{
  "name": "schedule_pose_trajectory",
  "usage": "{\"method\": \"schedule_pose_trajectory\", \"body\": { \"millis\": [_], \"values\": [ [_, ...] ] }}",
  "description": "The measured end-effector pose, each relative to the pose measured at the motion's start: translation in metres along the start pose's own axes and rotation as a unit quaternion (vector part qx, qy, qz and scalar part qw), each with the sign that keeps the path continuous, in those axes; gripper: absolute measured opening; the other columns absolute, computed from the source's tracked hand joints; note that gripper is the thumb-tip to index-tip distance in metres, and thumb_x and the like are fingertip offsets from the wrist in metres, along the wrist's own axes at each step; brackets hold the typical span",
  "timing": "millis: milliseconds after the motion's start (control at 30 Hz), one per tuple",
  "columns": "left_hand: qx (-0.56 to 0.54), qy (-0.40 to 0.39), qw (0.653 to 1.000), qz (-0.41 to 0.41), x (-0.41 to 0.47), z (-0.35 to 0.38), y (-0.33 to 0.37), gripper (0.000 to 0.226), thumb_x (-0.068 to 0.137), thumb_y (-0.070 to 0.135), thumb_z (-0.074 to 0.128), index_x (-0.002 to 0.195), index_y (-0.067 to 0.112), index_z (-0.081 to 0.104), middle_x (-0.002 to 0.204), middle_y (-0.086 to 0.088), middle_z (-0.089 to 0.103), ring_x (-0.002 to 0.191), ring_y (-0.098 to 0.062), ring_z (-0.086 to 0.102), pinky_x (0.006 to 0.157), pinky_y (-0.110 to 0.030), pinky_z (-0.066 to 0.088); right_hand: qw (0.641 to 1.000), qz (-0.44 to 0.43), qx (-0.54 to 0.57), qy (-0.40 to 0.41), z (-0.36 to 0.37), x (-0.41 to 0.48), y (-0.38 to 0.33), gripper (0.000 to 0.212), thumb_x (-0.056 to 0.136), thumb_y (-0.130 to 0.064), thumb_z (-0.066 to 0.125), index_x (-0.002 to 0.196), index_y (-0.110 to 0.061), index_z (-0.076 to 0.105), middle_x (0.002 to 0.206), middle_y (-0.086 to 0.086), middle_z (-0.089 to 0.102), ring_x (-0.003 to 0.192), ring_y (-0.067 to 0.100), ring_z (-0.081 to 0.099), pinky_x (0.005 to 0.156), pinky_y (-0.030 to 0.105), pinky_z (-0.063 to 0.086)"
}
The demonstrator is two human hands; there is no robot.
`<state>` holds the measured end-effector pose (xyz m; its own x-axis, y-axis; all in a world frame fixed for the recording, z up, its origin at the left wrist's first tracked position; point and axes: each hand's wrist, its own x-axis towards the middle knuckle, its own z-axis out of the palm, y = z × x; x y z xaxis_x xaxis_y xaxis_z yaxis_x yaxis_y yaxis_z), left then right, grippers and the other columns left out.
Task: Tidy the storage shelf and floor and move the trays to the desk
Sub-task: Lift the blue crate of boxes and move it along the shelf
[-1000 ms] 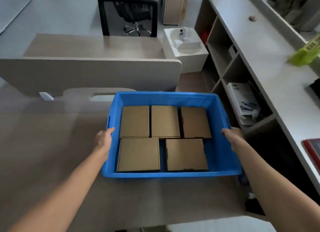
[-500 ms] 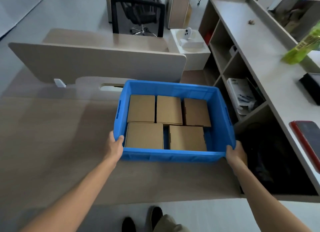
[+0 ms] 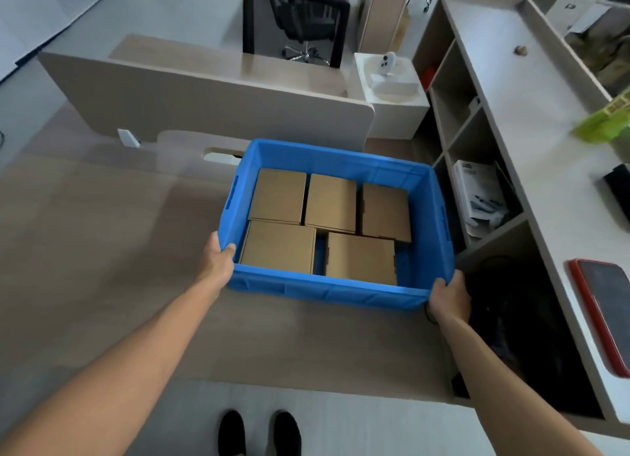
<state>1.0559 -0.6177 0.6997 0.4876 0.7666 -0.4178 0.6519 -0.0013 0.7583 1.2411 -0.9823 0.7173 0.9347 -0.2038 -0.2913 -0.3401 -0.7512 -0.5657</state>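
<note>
Now I have the blue tray on the desk, a hand at each near corner.
My left hand grips the near-left corner, thumb over the rim; my right hand grips the near-right corner. Five cardboard boxes lie flat inside. I judge this the placing step: next I would square the tray on the desktop, let go, and turn to the storage shelf alongside.

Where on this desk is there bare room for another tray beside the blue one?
The desk is bare left of the blue tray, back to the divider panel, plus a strip in front. Tight: the tray's right side is by the shelf unit; cardboard boxes nearly fill it.
</note>
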Motion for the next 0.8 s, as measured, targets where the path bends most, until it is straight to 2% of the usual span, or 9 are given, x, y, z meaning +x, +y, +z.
{"method": "schedule_pose_trajectory", "body": {
  "millis": [167,300,367,400,467,533,600,700,800],
  "values": [
    [-0.060,-0.037,0.997,-0.037,-0.013,-0.011,-0.011,0.052,0.100,0.036,0.042,0.147,0.016,0.036,0.147,-0.004,0.045,0.131,-0.027,0.046,0.109,-0.046,0.038,0.999,-0.003,0.044,-0.016,-0.004,-0.011,0.005,0.035,0.103,-0.031,0.042,0.132,-0.010,0.043,0.122,0.019,0.058,0.094,0.028,0.057,0.078,0.041,0.046],
    [-0.131,-0.026,0.990,-0.035,-0.042,-0.027,-0.033,0.022,0.099,0.021,0.046,0.117,0.025,0.058,0.107,0.000,0.065,0.098,-0.022,0.063,0.085,-0.035,0.046,0.997,0.043,0.063,-0.022,-0.002,-0.033,0.017,0.057,0.103,-0.050,0.036,0.137,-0.006,0.040,0.129,0.024,0.056,0.108,0.040,0.058,0.090,0.048,0.043],
    [-0.136,-0.014,0.990,-0.042,-0.055,-0.036,-0.059,0.018,0.098,0.017,0.048,0.107,0.024,0.062,0.101,-0.005,0.069,0.089,-0.023,0.066,0.071,-0.027,0.049,0.996,0.061,0.040,-0.056,0.013,-0.050,0.026,0.066,0.102,-0.057,0.030,0.134,-0.002,0.047,0.127,0.026,0.058,0.116,0.043,0.057,0.098,0.049,0.041],
    [-0.151,-0.012,0.987,-0.055,-0.063,-0.043,-0.077,0.018,0.099,0.013,0.048,0.109,0.017,0.063,0.096,-0.010,0.069,0.081,-0.023,0.065,0.062,-0.020,0.049,0.994,0.052,0.032,-0.096,0.023,-0.062,0.029,0.065,0.102,-0.056,0.031,0.129,-0.001,0.053,0.118,0.023,0.063,0.110,0.041,0.060,0.100,0.048,0.044],
    [-0.166,-0.007,0.982,-0.094,-0.082,-0.060,-0.119,0.018,0.097,0.004,0.050,0.110,0.000,0.061,0.083,-0.010,0.065,0.071,-0.021,0.061,0.052,-0.014,0.049,0.979,-0.006,-0.024,-0.201,0.050,-0.092,0.030,0.043,0.103,-0.040,0.042,0.113,-0.003,0.063,0.097,0.016,0.069,0.090,0.032,0.065,0.090,0.045,0.051],
    [-0.151,0.003,0.980,-0.131,-0.108,-0.081,-0.170,0.017,0.090,0.012,0.059,0.100,0.000,0.066,0.078,-0.006,0.067,0.071,-0.025,0.063,0.072,-0.030,0.057,0.947,-0.070,-0.111,-0.294,0.082,-0.125,0.023,0.023,0.100,-0.022,0.049,0.090,-0.011,0.067,0.085,0.012,0.072,0.077,0.025,0.067,0.078,0.041,0.056],
    [-0.133,0.016,0.976,-0.173,-0.136,-0.102,-0.228,0.018,0.082,0.024,0.060,0.093,0.012,0.069,0.077,-0.004,0.070,0.077,-0.027,0.066,0.088,-0.047,0.054,0.902,-0.131,-0.174,-0.374,0.121,-0.165,0.008,0.022,0.096,-0.019,0.052,0.082,-0.013,0.069,0.080,0.010,0.074,0.071,0.025,0.068,0.075,0.040,0.057],
    [-0.156,0.066,0.950,-0.261,-0.197,-0.141,-0.280,0.013,0.090,0.020,0.061,0.097,0.011,0.067,0.082,-0.003,0.070,0.080,-0.025,0.068,0.080,-0.038,0.055,0.829,-0.215,-0.249,-0.451,0.185,-0.233,-0.015,0.020,0.095,-0.026,0.051,0.100,-0.018,0.068,0.090,0.006,0.074,0.077,0.019,0.070,0.070,0.030,0.053],
    [-0.161,0.121,0.910,-0.362,-0.259,-0.174,-0.347,0.012,0.094,0.021,0.057,0.097,0.014,0.067,0.088,-0.006,0.071,0.077,-0.020,0.067,0.070,-0.030,0.051,0.767,-0.287,-0.294,-0.494,0.248,-0.315,-0.040,0.027,0.090,-0.032,0.051,0.101,-0.016,0.069,0.096,0.009,0.074,0.090,0.027,0.071,0.082,0.037,0.057]
  ]
}}
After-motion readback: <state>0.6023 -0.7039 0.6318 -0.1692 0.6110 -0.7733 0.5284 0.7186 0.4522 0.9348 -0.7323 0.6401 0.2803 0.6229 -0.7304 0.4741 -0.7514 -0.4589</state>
